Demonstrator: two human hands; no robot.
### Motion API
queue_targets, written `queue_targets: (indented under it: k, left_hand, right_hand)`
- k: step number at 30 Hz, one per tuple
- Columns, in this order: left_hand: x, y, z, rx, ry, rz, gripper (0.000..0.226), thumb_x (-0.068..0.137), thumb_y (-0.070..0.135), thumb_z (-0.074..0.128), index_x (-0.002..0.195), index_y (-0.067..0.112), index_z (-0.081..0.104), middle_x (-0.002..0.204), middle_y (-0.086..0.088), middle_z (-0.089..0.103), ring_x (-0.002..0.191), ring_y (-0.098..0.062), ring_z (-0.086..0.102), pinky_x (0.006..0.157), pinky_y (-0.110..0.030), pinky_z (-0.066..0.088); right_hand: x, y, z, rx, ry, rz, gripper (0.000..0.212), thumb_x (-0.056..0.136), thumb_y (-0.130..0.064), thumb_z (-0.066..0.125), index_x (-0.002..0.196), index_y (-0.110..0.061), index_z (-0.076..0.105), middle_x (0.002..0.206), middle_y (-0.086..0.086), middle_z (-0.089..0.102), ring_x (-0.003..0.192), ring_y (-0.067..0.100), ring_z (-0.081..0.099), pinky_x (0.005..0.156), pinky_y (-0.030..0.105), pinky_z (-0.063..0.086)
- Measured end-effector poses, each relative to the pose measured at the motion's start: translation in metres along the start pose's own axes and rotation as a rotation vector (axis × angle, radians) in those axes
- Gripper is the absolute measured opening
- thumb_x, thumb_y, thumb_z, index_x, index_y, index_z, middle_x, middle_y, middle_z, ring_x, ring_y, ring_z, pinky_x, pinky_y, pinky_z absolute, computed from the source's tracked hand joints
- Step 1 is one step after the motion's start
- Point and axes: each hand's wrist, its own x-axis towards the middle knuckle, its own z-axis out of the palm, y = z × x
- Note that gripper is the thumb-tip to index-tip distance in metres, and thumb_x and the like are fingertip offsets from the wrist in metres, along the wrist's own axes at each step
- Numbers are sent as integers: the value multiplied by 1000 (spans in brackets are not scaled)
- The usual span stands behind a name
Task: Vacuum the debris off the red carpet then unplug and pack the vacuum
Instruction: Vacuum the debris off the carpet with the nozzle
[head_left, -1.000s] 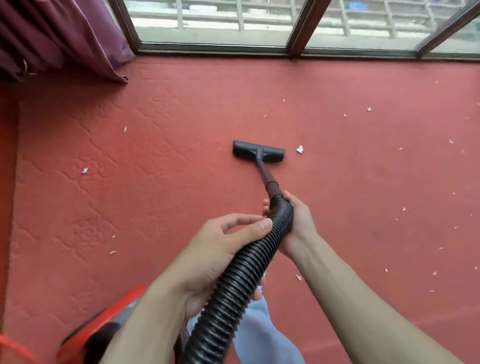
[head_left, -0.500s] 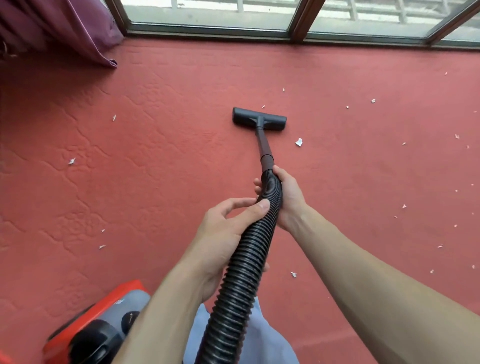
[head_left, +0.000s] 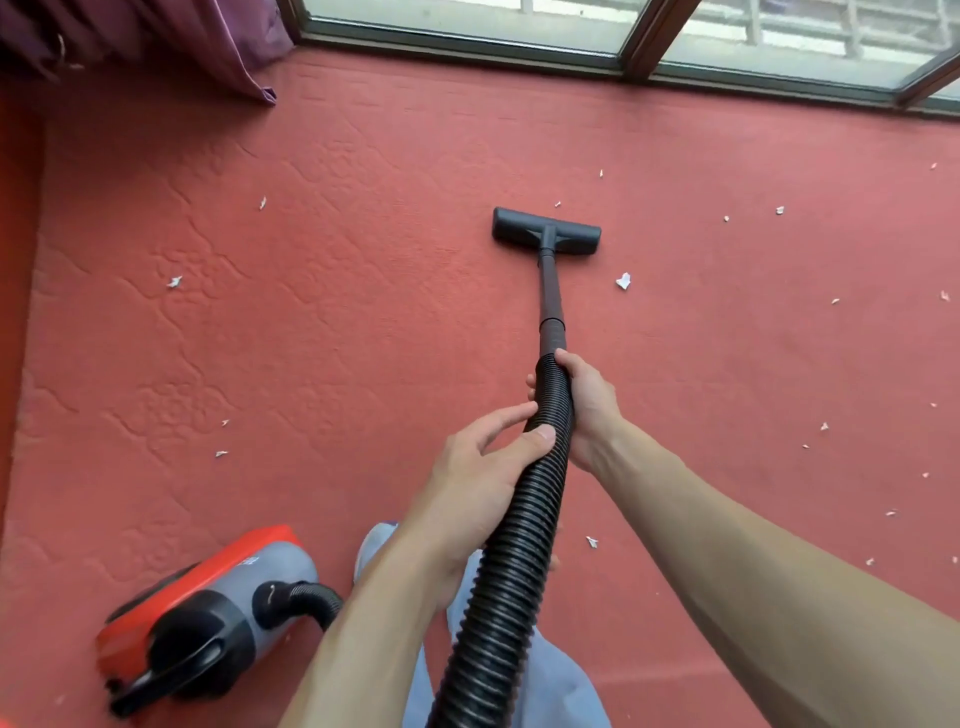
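Note:
A black ribbed vacuum hose (head_left: 511, 561) runs up the middle of the head view into a rigid black tube (head_left: 549, 296) that ends in a flat floor nozzle (head_left: 546, 230) resting on the red carpet (head_left: 337, 338). My right hand (head_left: 589, 400) grips the hose near its top end. My left hand (head_left: 483, 478) holds the hose just below, thumb over it. The red and grey vacuum body (head_left: 208, 613) sits on the carpet at lower left. Several white paper scraps lie around; the biggest scrap (head_left: 623, 281) is just right of the tube.
A window frame (head_left: 634, 49) runs along the far edge of the carpet. A purple curtain (head_left: 197, 36) hangs at the top left. An orange-red wall strip (head_left: 15, 260) borders the left side. My light blue trouser leg (head_left: 556, 686) is under the hose.
The nozzle has been pushed away from me, past the big scrap toward the window. My view has shifted, and the vacuum body now shows in full at lower left.

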Motion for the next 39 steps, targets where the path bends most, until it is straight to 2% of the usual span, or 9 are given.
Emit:
queue_targets:
  k: [4,9,14,21,24,27,30,35,39]
  left_hand:
    - [-8,-18,-12,123,11,37,23,92,31,69,113,41,67,81,-4,73,69,-26,70,72,-60,61]
    - [-32,-42,-18,202,-16,4,22,93,29,66,114,29,62,75,3,71,58,-14,64,50,-28,53]
    - [-82,-79,-44,192,-44,-58,26,87,43,72,110,35,65,82,-1,73,61,-18,66,63,-34,52]
    - [-141,-73,-76,273,-135,-148,24,87,44,72,101,25,66,75,-11,70,43,-18,56,47,-26,47]
    - [-154,-63,-81,303,-180,-176,27,88,47,71,98,23,64,75,-11,65,41,-16,53,47,-26,44]
    - [-160,-54,-80,303,-215,-152,27,86,46,74,92,23,64,71,-8,62,45,-17,52,52,-28,41]
    - [-164,-43,-77,314,-227,-107,29,84,46,76,92,21,65,70,-6,64,48,-16,54,54,-29,42]
    - [-169,-26,-73,263,-246,-125,32,87,39,73,102,13,61,56,-3,58,33,-14,52,35,-25,47]
    - [-157,-30,-77,224,-197,-130,37,86,36,76,105,11,58,61,-8,58,36,-20,54,41,-37,53]
  right_hand:
    - [-13,17,-1,-73,14,-37,25,90,-25,61,100,-2,64,85,15,68,63,21,62,60,32,50]
    - [-42,56,-12,-127,23,-34,26,90,-21,58,102,2,61,83,19,65,54,23,60,48,27,48]
    - [-92,105,-26,-108,33,8,28,89,-19,56,107,3,59,83,19,63,58,26,60,59,32,52]
    - [-157,158,-33,-55,72,134,37,82,-20,59,113,1,60,73,13,65,62,27,63,62,33,53]
    - [-175,166,-32,-45,6,248,67,65,-27,62,127,-3,58,92,14,66,82,28,62,79,40,51]
    - [-189,158,-30,-38,-37,294,47,70,-27,57,113,-8,63,90,12,64,82,27,60,87,38,47]
    - [-195,145,-28,-18,-65,323,69,67,-23,57,133,-2,59,109,14,59,101,29,56,109,41,39]
    - [-192,134,-15,55,-74,335,68,71,-18,57,137,0,55,136,13,56,127,29,54,111,47,37]
    - [-182,136,-5,99,-93,285,39,88,-23,48,117,1,60,99,18,64,92,32,62,105,43,42]
